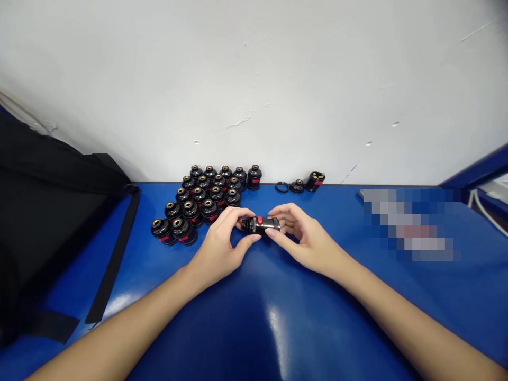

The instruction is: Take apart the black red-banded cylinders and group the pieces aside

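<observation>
Many capped cylinders (209,210) look done; a ring (282,191), cap (297,186) and open cylinder (314,184) lie loose near the worktop's (222,328) far edge; left hand (222,241) and right hand (305,238) fingers grasp a sideways cylinder (265,225).

Bare forearms (138,330), slim bare wrists (349,267), each grip (222,238) slender-fingered.

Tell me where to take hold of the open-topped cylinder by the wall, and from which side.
I'd pinch the cylinder by its sides, below the open top where gold parts show, coming from front right with the right hand, the nearer one: the wall stands close behind, a cap just left.
</observation>
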